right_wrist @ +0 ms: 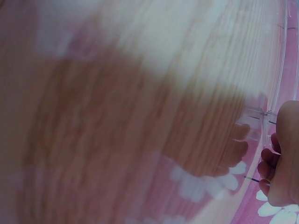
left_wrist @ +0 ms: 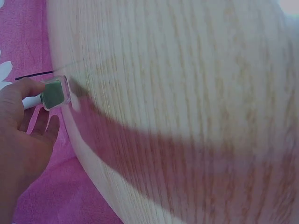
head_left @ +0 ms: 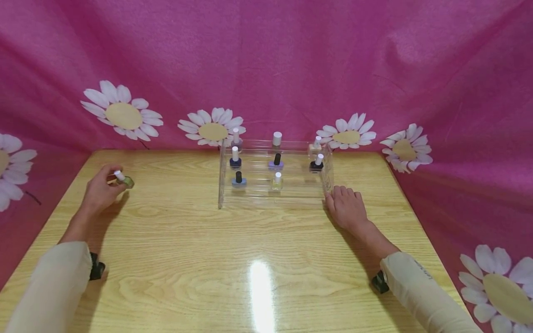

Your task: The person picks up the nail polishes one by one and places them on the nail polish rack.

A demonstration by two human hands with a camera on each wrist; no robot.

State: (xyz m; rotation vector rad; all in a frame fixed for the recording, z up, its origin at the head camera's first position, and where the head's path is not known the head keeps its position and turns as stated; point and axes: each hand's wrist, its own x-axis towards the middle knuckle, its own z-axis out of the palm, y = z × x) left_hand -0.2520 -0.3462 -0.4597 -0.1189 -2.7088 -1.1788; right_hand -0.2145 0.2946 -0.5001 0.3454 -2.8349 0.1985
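At the left of the table, my left hand (head_left: 101, 187) pinches a nail polish bottle (head_left: 128, 181) with green polish and a white cap. In the left wrist view, the thumb and fingers hold the green bottle (left_wrist: 54, 94) by its cap end, tilted, near the table edge. A clear tiered display rack (head_left: 254, 201) stands at the back middle, with several nail polish bottles on its steps. My right hand (head_left: 347, 209) rests by the rack's front right corner, its thumb at the side panel. In the right wrist view, the right hand (right_wrist: 287, 158) shows loosely bent fingers beside the clear rack edge.
On the rack stand a dark blue bottle (head_left: 235, 163), a lilac bottle (head_left: 275, 164), a black bottle (head_left: 316, 166), a light blue bottle (head_left: 239, 182) and a yellowish bottle (head_left: 276, 184). A pink daisy-print cloth (head_left: 275, 60) hangs behind the wooden table (head_left: 187, 259).
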